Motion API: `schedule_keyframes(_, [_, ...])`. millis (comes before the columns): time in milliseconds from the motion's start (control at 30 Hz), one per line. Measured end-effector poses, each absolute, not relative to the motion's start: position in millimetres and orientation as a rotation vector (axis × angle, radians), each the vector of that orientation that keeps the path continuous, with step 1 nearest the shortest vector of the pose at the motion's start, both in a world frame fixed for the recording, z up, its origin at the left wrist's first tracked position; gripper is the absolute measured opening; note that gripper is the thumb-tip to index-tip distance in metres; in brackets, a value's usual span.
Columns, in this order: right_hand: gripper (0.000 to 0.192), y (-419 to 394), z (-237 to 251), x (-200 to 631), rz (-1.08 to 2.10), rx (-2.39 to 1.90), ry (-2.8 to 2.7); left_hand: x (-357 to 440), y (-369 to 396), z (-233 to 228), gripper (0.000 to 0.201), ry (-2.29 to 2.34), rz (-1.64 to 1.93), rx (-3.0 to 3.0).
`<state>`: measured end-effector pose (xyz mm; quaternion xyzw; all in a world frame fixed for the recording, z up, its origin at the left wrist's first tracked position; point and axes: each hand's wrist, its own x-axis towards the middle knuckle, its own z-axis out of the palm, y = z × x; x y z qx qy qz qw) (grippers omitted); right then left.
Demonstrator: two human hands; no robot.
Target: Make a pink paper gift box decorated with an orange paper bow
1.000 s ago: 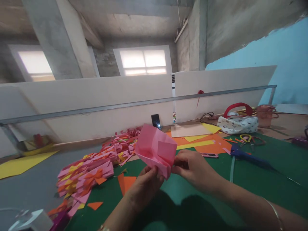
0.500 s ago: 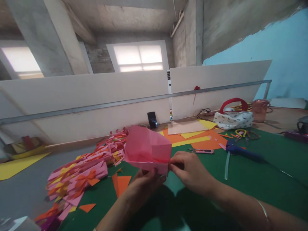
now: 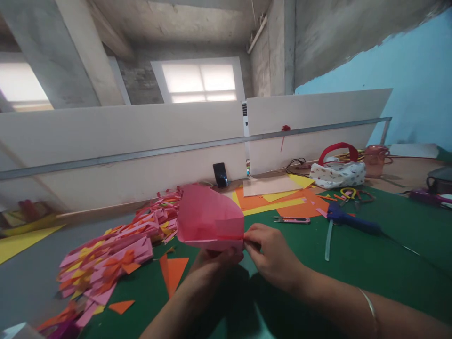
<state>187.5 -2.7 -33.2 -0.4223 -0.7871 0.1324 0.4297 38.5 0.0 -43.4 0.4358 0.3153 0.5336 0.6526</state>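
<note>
A folded pink paper pouch (image 3: 212,219) is held up over the green mat, its tall back panel rising behind a low front fold. My left hand (image 3: 217,268) grips it from below, fingers closed under the front edge. At the pouch's right corner, my right hand (image 3: 270,249) pinches the paper edge between thumb and forefinger; a bit of orange shows at the fingertips, too small to name. Folded orange paper (image 3: 174,273) lies on the mat left of my left forearm. Pink-handled thread snips (image 3: 291,220) rest beyond my right hand.
A heap of pink, orange and yellow paper pieces (image 3: 116,259) spreads at left. To the right lie a blue glue gun (image 3: 353,221) and yellow-handled pliers (image 3: 348,193). Farther back are a phone (image 3: 221,175), orange sheets (image 3: 303,205), a red-handled bag (image 3: 338,174) and a pink jar (image 3: 375,161).
The view has shifted slightly, so everything sits a little farther left. Both hands keep their hold on the pink pouch, whose pose has barely changed.
</note>
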Motion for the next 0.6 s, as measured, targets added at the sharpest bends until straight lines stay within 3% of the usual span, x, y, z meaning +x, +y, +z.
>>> schedule_keyframes(600, [0.014, -8.1, -31.0, 183.6, 0.358, -1.009, -1.987, 40.3, -0.3, -47.5, 0.024, 0.675, 1.268, 1.071])
